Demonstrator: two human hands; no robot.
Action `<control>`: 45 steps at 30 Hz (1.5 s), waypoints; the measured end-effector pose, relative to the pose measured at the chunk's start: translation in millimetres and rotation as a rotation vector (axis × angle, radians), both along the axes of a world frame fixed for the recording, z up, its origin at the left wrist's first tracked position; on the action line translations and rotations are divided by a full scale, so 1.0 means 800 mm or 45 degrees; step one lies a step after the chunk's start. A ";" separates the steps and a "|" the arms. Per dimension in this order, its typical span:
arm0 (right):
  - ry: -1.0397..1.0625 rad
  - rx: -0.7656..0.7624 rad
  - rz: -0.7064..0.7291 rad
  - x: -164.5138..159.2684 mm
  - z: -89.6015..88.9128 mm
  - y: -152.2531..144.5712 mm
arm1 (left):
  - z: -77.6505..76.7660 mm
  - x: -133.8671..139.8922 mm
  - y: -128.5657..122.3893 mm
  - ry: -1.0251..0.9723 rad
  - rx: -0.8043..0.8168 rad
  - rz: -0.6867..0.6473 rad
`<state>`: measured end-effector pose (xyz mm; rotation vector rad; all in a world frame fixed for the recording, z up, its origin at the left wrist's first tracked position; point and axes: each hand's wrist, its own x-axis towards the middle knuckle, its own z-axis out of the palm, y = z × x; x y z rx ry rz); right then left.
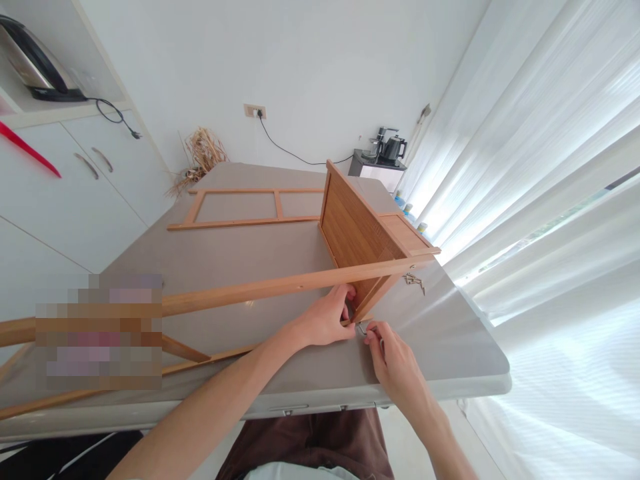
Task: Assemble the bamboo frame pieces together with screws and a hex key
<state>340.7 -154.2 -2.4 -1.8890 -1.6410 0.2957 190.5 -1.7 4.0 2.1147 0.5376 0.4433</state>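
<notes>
A wooden frame with long rails (280,285) and a panel (355,223) stands on its side on the table. My left hand (327,317) is closed around the lower near corner, where the bottom rail meets the panel's end post (376,293). Just right of that corner, my right hand (393,353) pinches a small bent metal tool that looks like a hex key (362,328), its tip against the joint. The exact fit of the tip is too small to make out. Several screws (414,280) lie loose beyond my right hand.
A flat wooden frame (277,207) lies farther back on the grey table (450,333). Dried stalks (204,150) are at its back left corner. A low cabinet (377,172) bears a black kettle (393,148). White curtains (540,167) hang at right. A pixelated patch covers part of the left.
</notes>
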 end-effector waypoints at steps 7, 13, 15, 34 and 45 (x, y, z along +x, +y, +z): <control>0.101 -0.032 -0.075 0.005 -0.004 0.001 | 0.003 0.000 0.000 0.017 -0.001 0.012; 0.142 -0.028 -0.123 0.001 -0.007 0.004 | 0.003 0.000 0.000 0.036 0.002 0.016; 0.149 -0.018 -0.146 0.000 -0.006 0.003 | 0.003 0.000 0.000 0.033 0.002 0.013; -0.066 0.124 -0.074 -0.017 -0.015 -0.001 | 0.001 0.000 0.000 0.004 -0.012 0.007; 0.078 0.038 -0.162 -0.005 -0.001 -0.001 | 0.001 -0.001 0.000 0.018 -0.021 0.022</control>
